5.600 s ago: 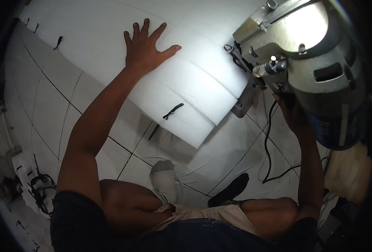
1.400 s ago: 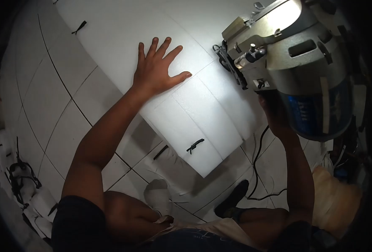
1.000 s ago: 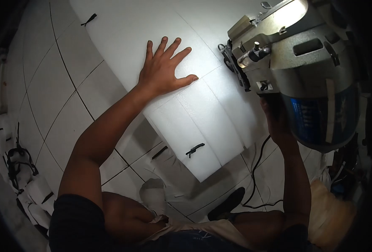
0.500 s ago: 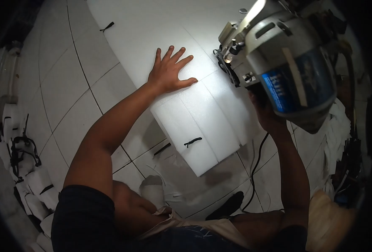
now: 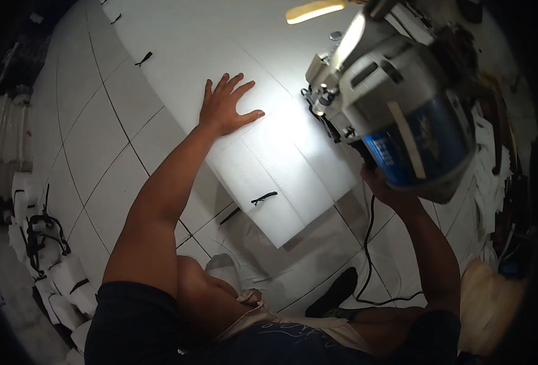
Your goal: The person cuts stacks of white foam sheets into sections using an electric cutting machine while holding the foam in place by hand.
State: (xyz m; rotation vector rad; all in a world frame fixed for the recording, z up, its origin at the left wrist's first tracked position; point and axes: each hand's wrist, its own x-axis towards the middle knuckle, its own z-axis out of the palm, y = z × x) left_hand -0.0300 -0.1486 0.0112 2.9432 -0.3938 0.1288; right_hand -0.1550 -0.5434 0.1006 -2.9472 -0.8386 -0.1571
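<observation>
My left hand (image 5: 223, 109) lies flat with fingers spread on a thick white foam-like slab (image 5: 287, 158), near its left edge. My right hand (image 5: 387, 185) is wrapped round the handle of a cloth cutting machine (image 5: 412, 109), a bulky grey motor body with a blue label and a strip of tape. The motor hides most of those fingers. The machine stands over the slab's right side, its lamp lighting the white surface. Straight lines run along the slab, and a black tie (image 5: 264, 198) lies near its front end. The machine's lower part is hidden.
A black cord (image 5: 369, 255) runs across the tiled floor (image 5: 129, 201) on the right. White rolls or bundles with black straps (image 5: 62, 274) lie at the left. White scraps (image 5: 485, 176) hang at the right. My foot in a dark sock (image 5: 336, 292) is below the slab.
The whole view has shifted a little, so the slab and left hand appear further left. The machine appears lower and further left. Both hands keep their poses.
</observation>
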